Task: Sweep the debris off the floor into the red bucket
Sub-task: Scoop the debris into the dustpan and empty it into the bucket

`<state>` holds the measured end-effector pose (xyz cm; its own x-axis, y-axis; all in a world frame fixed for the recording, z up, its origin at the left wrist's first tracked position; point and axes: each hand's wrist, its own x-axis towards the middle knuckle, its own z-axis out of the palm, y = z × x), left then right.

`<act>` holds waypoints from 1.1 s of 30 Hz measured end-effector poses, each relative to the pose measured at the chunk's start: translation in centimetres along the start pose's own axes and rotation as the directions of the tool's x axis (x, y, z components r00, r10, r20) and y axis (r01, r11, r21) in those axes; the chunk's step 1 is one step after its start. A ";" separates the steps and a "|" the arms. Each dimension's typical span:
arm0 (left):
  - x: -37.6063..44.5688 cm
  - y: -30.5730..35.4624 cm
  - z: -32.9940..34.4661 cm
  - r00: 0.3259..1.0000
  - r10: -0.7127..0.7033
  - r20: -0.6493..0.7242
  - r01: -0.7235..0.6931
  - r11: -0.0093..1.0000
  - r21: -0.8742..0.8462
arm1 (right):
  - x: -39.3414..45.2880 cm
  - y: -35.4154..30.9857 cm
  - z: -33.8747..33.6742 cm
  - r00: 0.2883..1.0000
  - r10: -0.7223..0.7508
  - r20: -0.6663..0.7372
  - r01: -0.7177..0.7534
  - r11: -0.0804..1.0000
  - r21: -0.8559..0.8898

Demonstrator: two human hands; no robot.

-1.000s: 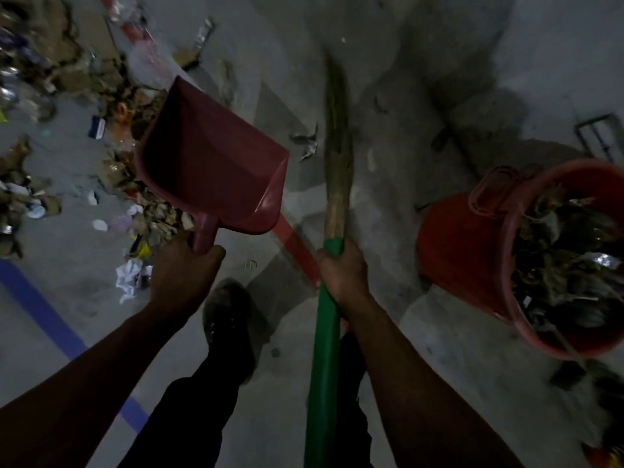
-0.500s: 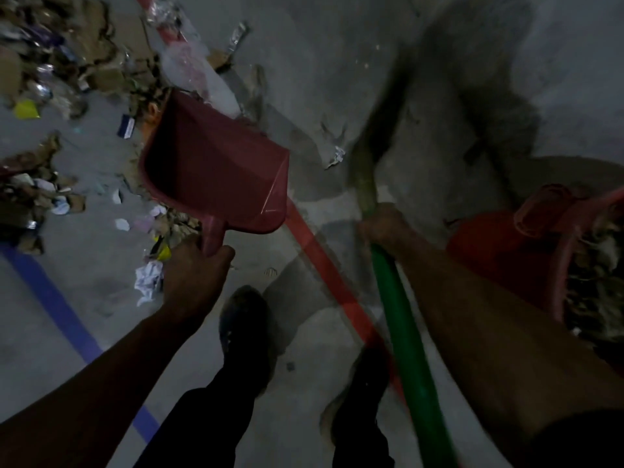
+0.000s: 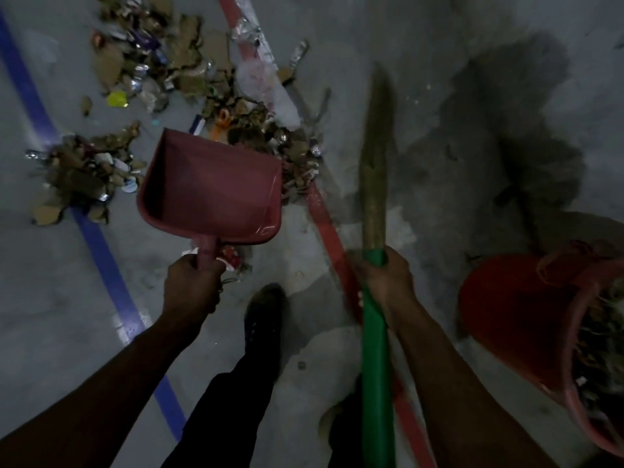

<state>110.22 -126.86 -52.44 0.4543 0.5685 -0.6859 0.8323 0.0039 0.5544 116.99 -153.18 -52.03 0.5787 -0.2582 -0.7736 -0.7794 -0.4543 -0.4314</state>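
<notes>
Both hands busy. Left hand (image 3: 190,288) is wrapped around the handle of the red dustpan (image 3: 211,187), fingers curled tight on the stub. Pan is held off the floor, open mouth pointing away from the person, tilted a bit to the left, nothing inside it. Right hand (image 3: 385,282) grips the broom (image 3: 374,298) right at the top of its green sleeve, where the sleeve meets the tan bristle bundle. Bristles run straight ahead from the hand; tip looks blurred, so I can't tell if it touches the floor.

Debris (image 3: 175,72) sits ahead of the dustpan: torn cardboard, foil scraps, wrappers, a yellow bit, something orange. One clump (image 3: 81,177) lies left of the pan, on the blue line (image 3: 101,251). A bigger spread runs from the far left across to the red line (image 3: 324,224), just past the pan's front edge. A few scraps (image 3: 233,260) also lie under the pan handle, beside the left hand.

Red bucket (image 3: 516,319) is at the right edge, near the right forearm, well apart from the debris piles. It leans toward the camera, already has trash in it, partly cut off by the frame.

One dark shoe (image 3: 263,315) and trouser leg show between the arms. Floor (image 3: 439,45) is grey concrete with a dark stained patch (image 3: 513,113) ahead of the bucket. Light is dim throughout.
</notes>
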 end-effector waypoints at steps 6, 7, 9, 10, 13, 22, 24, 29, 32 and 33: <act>1.0 -1.9 -2.0 0.999 -0.033 0.004 0.033 0.998 -0.047 | 1.1 0.0 3.5 0.990 0.097 0.104 -0.086 0.990 -0.108; 1.1 -2.3 -2.3 0.999 -0.034 -0.005 0.034 0.998 -0.056 | 1.1 -0.7 5.1 0.989 0.053 0.138 -0.034 0.989 -0.142; 1.2 -3.2 -2.9 0.999 -0.041 -0.023 0.039 0.997 -0.070 | 0.8 -2.2 8.2 0.975 -0.025 0.222 0.066 0.981 -0.183; 1.1 -3.5 -3.3 0.998 -0.046 -0.030 0.044 0.996 -0.072 | 0.5 -3.0 9.4 0.967 -0.034 0.254 0.088 0.975 -0.203; 0.3 -4.6 -4.3 0.995 -0.071 -0.063 0.065 0.994 -0.087 | -1.1 -4.8 10.8 0.954 -0.063 0.293 0.136 0.962 -0.238; -5.5 -6.3 -6.2 0.997 -0.061 -0.057 0.053 0.991 -0.123 | -7.4 -0.4 1.7 0.982 -0.078 0.172 0.109 0.978 -0.179; -7.5 -7.3 -6.5 0.997 -0.062 -0.049 0.054 0.986 -0.160 | -8.6 1.9 0.0 0.986 -0.056 0.159 0.079 0.987 -0.142; -12.0 -9.9 -7.2 0.995 -0.070 -0.065 0.052 0.967 -0.250 | -11.1 7.9 -1.6 0.991 0.033 0.127 -0.032 0.999 -0.007; -14.0 -11.6 -8.2 0.994 -0.076 -0.072 0.057 0.970 -0.238 | -13.0 11.2 -1.5 0.990 0.094 0.103 -0.098 0.995 0.033; -14.5 -12.2 -8.7 0.994 -0.081 -0.071 0.063 0.971 -0.231 | -13.6 12.4 -1.4 0.988 0.122 0.098 -0.126 0.991 0.043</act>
<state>90.69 -127.99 -45.18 0.3615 0.6235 -0.6933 0.7633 0.2292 0.6041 99.83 -156.47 -46.19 0.4532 -0.2272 -0.8620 -0.8559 -0.3812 -0.3495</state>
